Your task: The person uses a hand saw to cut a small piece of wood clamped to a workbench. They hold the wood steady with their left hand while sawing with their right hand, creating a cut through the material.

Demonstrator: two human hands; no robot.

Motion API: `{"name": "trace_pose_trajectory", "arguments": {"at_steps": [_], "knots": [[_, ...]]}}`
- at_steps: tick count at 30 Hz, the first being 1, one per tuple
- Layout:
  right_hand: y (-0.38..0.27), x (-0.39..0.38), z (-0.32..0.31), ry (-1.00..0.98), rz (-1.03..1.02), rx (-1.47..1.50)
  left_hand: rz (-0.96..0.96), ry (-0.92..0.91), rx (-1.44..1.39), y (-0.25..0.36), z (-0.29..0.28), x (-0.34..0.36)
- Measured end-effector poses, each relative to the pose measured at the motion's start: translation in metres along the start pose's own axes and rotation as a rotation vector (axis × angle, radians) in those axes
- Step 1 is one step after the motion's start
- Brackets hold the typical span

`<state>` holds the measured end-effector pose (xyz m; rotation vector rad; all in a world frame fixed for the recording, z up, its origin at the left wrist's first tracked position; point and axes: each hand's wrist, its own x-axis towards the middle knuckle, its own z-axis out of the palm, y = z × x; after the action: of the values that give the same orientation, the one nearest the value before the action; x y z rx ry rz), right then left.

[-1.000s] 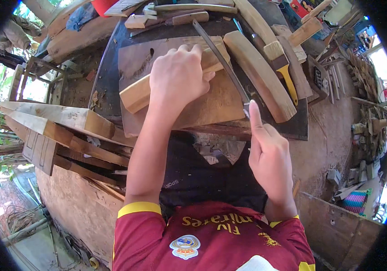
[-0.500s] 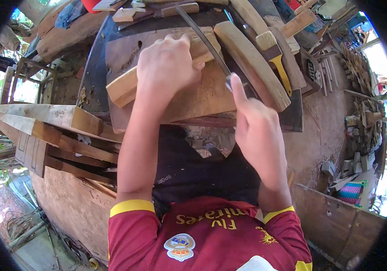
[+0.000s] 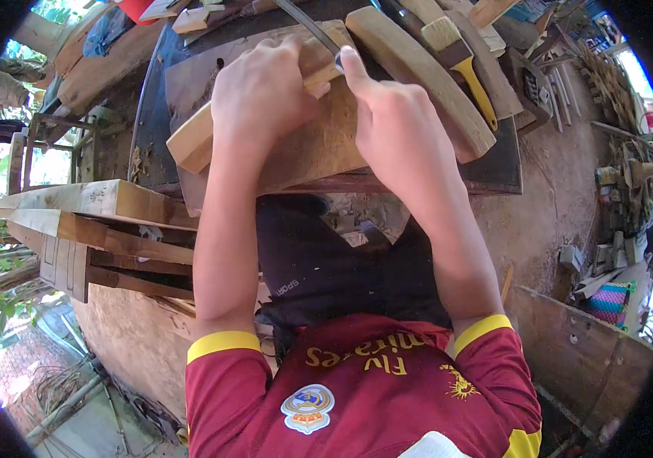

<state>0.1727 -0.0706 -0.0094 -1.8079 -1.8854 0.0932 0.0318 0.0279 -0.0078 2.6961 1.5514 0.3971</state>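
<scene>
My left hand (image 3: 256, 95) is closed over a squared wooden block (image 3: 191, 141), pressing it onto a flat wooden board (image 3: 326, 149). My right hand (image 3: 406, 133) grips a long, narrow metal file (image 3: 303, 21), index finger stretched along it; its handle is hidden in the palm. The file slants forward and to the left, close to the block's right end. Whether it touches the wood there, I cannot tell.
Right of the board lie a thick, curved wooden piece (image 3: 418, 80) and a yellow-handled paintbrush (image 3: 464, 69). Stacked timber (image 3: 105, 202) sticks out at the left. The dark workbench edge (image 3: 494, 179) runs in front of me. A red container (image 3: 136, 9) is at the far left.
My right hand has pushed the file forward and to the left across the block. The left hand still holds the block on the board. The whole view has shifted slightly.
</scene>
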Motion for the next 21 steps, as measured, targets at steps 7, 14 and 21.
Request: {"name": "trace_pose_trajectory", "arguments": {"at_steps": [7, 14, 21], "knots": [[0.004, -0.050, -0.019, 0.040, -0.052, 0.060, -0.032, 0.002, 0.002, 0.001, -0.002, -0.003], [0.006, -0.065, -0.022, 0.092, 0.006, 0.127, -0.013, -0.022, 0.020, 0.001, -0.001, -0.001], [0.008, -0.004, 0.005, 0.060, 0.039, 0.085, -0.041, -0.035, -0.007, -0.003, -0.004, 0.005]]}}
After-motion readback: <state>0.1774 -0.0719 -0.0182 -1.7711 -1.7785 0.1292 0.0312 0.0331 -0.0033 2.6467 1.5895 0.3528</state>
